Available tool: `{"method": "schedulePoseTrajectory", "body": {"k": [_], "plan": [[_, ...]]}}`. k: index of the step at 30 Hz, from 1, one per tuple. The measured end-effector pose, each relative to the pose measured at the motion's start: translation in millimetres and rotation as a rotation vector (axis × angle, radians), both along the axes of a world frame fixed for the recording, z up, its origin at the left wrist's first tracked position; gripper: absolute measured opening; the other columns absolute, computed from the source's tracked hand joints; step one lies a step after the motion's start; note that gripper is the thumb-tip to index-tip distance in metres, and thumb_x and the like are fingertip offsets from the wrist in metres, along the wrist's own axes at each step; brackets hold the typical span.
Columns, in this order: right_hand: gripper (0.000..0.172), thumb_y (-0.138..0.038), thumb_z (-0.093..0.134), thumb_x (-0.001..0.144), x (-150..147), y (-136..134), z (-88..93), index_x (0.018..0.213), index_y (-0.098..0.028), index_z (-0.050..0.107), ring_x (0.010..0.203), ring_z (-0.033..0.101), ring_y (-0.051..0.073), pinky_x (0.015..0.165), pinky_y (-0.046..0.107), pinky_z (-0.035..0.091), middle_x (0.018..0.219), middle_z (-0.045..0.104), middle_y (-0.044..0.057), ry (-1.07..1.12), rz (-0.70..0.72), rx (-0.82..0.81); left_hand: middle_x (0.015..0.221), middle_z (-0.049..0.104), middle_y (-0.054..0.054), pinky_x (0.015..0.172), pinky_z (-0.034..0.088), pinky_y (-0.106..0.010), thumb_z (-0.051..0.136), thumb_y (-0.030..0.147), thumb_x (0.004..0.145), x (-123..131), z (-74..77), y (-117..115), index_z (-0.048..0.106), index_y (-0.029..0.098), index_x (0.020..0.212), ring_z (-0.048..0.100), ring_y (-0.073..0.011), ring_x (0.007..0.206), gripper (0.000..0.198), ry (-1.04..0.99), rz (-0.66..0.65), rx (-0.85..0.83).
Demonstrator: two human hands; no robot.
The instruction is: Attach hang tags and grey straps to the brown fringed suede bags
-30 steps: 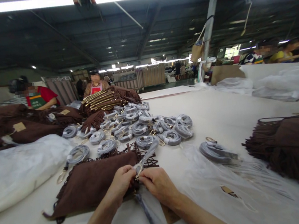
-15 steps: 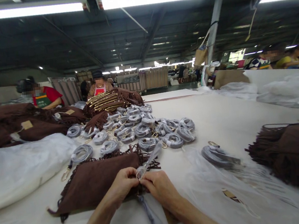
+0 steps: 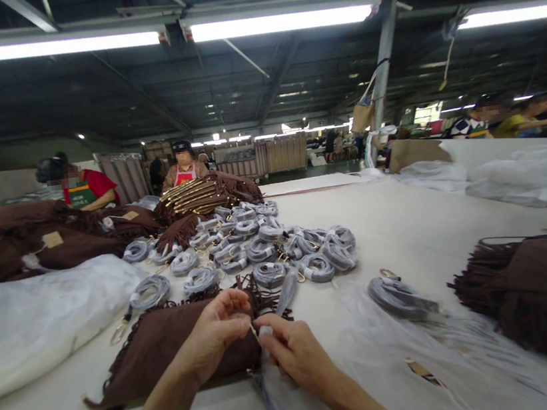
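A dark brown fringed bag (image 3: 171, 343) lies flat on the white table in front of me. Over its right end, my left hand (image 3: 219, 330) has its fingers curled toward the thumb; whatever it pinches is too small to make out. Close beside it, my right hand (image 3: 295, 347) is closed, thumb against forefinger, on a bit of clear plastic wrap (image 3: 266, 331). Just beyond my right fingers shows a grey plastic-wrapped strip (image 3: 287, 292). A second wrapped strip (image 3: 269, 404) hangs toward me below the bag's edge.
Many grey coiled straps (image 3: 259, 250) in wrapping lie behind the bag. Brown bags (image 3: 20, 232) and a white plastic bundle (image 3: 46, 315) are left. At right are a single coil (image 3: 399, 296), clear plastic sheeting (image 3: 372, 340) and another fringed bag (image 3: 541, 291). Co-workers sit beyond.
My hands have drawn slightly apart, the left one lifting and loosening its fingers. The wrapped strip above my right hand leans lower. The view has tilted up a little.
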State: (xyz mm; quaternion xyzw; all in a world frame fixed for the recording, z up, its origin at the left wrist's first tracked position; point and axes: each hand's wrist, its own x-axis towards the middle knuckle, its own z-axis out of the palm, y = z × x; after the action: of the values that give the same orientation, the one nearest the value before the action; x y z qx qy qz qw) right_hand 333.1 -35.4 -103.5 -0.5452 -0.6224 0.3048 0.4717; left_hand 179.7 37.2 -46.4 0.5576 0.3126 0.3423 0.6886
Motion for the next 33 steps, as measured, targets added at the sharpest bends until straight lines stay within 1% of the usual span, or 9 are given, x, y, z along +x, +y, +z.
{"method": "schedulePoseTrajectory", "body": {"k": [4, 9, 14, 17, 20, 23, 26, 29, 33], "plan": [[0.02, -0.023, 0.05, 0.085, -5.6, 3.1, 1.3, 0.068, -0.02, 0.062, 0.048, 0.049, 0.009, 0.049, 0.018, 0.035, 0.054, 0.053, -0.004, -0.069, -0.036, 0.127, 0.081, 0.057, 0.004, 0.059, 0.039, -0.021, 0.071, 0.015, 0.052, 8.0, -4.1, -6.3, 0.059, 0.018, 0.087, 0.048, -0.0077, 0.062, 0.038, -0.001, 0.014, 0.022], [0.027, -0.034, 0.051, 0.086, 0.8, 8.6, -5.8, 0.065, -0.018, 0.057, 0.038, 0.044, 0.008, 0.039, 0.017, 0.03, 0.049, 0.053, -0.005, 0.173, -0.041, -0.018, 0.074, 0.061, 0.002, 0.063, 0.042, -0.023, 0.071, 0.021, 0.057, 9.4, -14.9, -0.7, 0.064, 0.016, 0.081, 0.053, -0.011, 0.065, 0.026, 0.132, 0.042, 0.145], [0.027, -0.033, 0.051, 0.085, 5.6, 12.3, -12.0, 0.063, -0.017, 0.055, 0.037, 0.045, 0.007, 0.039, 0.017, 0.031, 0.049, 0.055, -0.004, 0.192, -0.044, -0.025, 0.058, 0.061, -0.001, 0.056, 0.039, -0.024, 0.068, 0.031, 0.06, 11.5, -27.8, 3.8, 0.07, 0.011, 0.07, 0.051, -0.0125, 0.055, 0.023, 0.263, -0.024, 0.258], [0.028, -0.037, 0.05, 0.084, 5.5, 13.4, -12.8, 0.065, -0.017, 0.056, 0.036, 0.045, 0.006, 0.038, 0.017, 0.03, 0.05, 0.057, -0.004, 0.228, -0.029, -0.056, 0.058, 0.063, -0.002, 0.058, 0.041, -0.025, 0.067, 0.036, 0.063, 11.1, -29.7, 2.7, 0.071, 0.012, 0.072, 0.053, -0.0137, 0.056, 0.026, 0.206, -0.03, 0.201], [0.03, -0.043, 0.05, 0.082, 4.4, 15.1, -14.4, 0.065, -0.018, 0.053, 0.036, 0.044, 0.007, 0.037, 0.017, 0.029, 0.051, 0.057, -0.004, 0.287, -0.043, -0.087, 0.063, 0.066, -0.004, 0.06, 0.043, -0.025, 0.063, 0.031, 0.062, 10.8, -30.1, 0.5, 0.073, 0.012, 0.077, 0.056, -0.0151, 0.059, 0.026, 0.227, -0.065, 0.163], [0.029, -0.042, 0.05, 0.081, 2.5, 16.0, -17.2, 0.064, -0.019, 0.051, 0.036, 0.044, 0.007, 0.038, 0.017, 0.03, 0.05, 0.055, -0.004, 0.275, -0.071, -0.076, 0.066, 0.068, -0.004, 0.057, 0.041, -0.023, 0.061, 0.025, 0.061, 12.9, -32.8, -2.5, 0.074, 0.014, 0.074, 0.055, -0.0145, 0.059, 0.021, 0.344, -0.066, 0.297], [0.025, -0.036, 0.048, 0.084, 0.7, 14.7, -18.7, 0.066, -0.02, 0.051, 0.038, 0.046, 0.008, 0.04, 0.018, 0.033, 0.051, 0.055, -0.005, 0.212, -0.103, -0.041, 0.059, 0.065, -0.002, 0.052, 0.036, -0.022, 0.062, 0.028, 0.064, 16.1, -39.2, -4.8, 0.072, 0.015, 0.062, 0.051, -0.0138, 0.055, 0.016, 0.431, 0.009, 0.416], [0.023, -0.028, 0.047, 0.087, 0.0, 12.7, -17.4, 0.066, -0.02, 0.051, 0.041, 0.049, 0.008, 0.045, 0.018, 0.037, 0.052, 0.056, -0.004, 0.113, -0.119, -0.004, 0.049, 0.057, 0.0, 0.049, 0.032, -0.022, 0.061, 0.03, 0.065, 17.8, -46.6, -4.9, 0.067, 0.016, 0.052, 0.046, -0.0126, 0.049, 0.02, 0.458, 0.078, 0.422], [0.023, -0.024, 0.047, 0.088, 1.0, 11.9, -15.4, 0.066, -0.02, 0.052, 0.043, 0.049, 0.009, 0.048, 0.019, 0.039, 0.054, 0.058, -0.004, 0.056, -0.126, 0.001, 0.055, 0.06, -0.001, 0.052, 0.035, -0.023, 0.059, 0.029, 0.065, 17.1, -51.6, -3.1, 0.067, 0.015, 0.056, 0.049, -0.0136, 0.054, 0.018, 0.426, 0.064, 0.46]]}}
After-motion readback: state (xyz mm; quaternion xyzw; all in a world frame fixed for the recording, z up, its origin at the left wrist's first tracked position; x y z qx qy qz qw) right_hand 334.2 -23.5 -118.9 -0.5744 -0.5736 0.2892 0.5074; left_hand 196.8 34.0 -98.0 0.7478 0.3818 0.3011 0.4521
